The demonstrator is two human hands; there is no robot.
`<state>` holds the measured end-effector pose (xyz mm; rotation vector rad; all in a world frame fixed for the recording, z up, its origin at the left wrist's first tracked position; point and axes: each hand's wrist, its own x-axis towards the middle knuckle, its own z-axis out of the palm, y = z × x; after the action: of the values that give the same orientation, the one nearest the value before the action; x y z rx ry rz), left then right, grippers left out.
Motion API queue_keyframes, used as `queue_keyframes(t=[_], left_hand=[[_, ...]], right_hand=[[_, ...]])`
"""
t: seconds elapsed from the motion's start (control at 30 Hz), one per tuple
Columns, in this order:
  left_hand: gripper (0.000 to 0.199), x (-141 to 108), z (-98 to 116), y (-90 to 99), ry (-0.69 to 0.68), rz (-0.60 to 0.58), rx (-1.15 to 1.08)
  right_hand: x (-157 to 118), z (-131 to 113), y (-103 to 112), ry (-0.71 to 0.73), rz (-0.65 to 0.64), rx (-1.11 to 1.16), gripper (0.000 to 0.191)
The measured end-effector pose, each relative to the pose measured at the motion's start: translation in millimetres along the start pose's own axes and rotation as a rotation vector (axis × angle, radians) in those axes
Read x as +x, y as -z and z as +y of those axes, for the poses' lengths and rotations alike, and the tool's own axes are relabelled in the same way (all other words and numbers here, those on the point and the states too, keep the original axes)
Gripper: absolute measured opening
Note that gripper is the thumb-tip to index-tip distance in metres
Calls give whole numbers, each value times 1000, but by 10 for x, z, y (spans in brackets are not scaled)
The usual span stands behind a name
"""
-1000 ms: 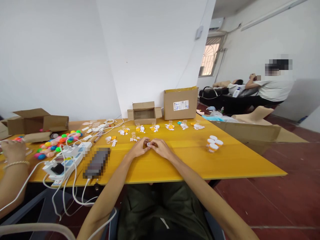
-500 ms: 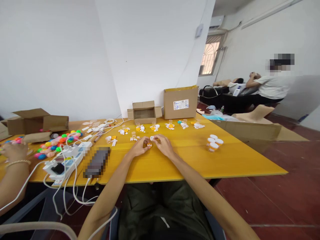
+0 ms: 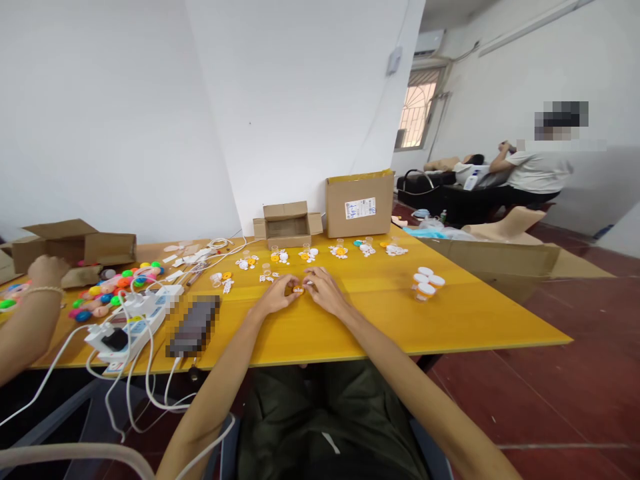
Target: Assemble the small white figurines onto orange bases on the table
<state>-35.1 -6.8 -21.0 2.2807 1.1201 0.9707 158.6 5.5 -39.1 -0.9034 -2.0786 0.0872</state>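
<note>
Over the middle of the yellow table [image 3: 380, 313], my left hand [image 3: 275, 295] is closed in a pinch on a small orange round part [image 3: 299, 290]. My right hand [image 3: 323, 290] meets it from the other side, its fingers pinching a small white part [image 3: 309, 282] close above the orange one. Fingers cover much of both parts, so their exact kind does not show. Beyond my hands lie small piles of white and orange plastic parts [image 3: 340, 252], several with a clear cup beside them. To the right stand several clear cups with white lids [image 3: 425, 290].
Two cardboard boxes [image 3: 360, 203] [image 3: 287, 227] stand against the wall. On the left are a power strip [image 3: 145, 327] with white cables, a phone [image 3: 194, 325] and colourful balls [image 3: 117, 287]. A co-worker's arm [image 3: 37, 313] reaches in there; another person [image 3: 537, 167] sits far right.
My right hand has brought the white part down closer to the orange one and turned it, so less of it shows. The co-worker's hand at left has moved up toward the open box.
</note>
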Motion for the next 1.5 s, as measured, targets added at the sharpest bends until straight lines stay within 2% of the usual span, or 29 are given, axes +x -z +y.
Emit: queue_keyframes(t=[0.2,0.47,1.0,1.5], left_hand=[[17,1,25,9,-13,-11,-11],[20,10,47,13,-4,-17,-53],[24,17,32,-8,-3,-23,-82],[20,38,31,-9,25,-31,-46]], right_hand=[[-6,0,-44,85,-36,18,17],[-4,-21,-8,102,-85,-15,16],[2,-68,78,230,-143,-199,22],[7,-35,73,263,-181,-200,26]])
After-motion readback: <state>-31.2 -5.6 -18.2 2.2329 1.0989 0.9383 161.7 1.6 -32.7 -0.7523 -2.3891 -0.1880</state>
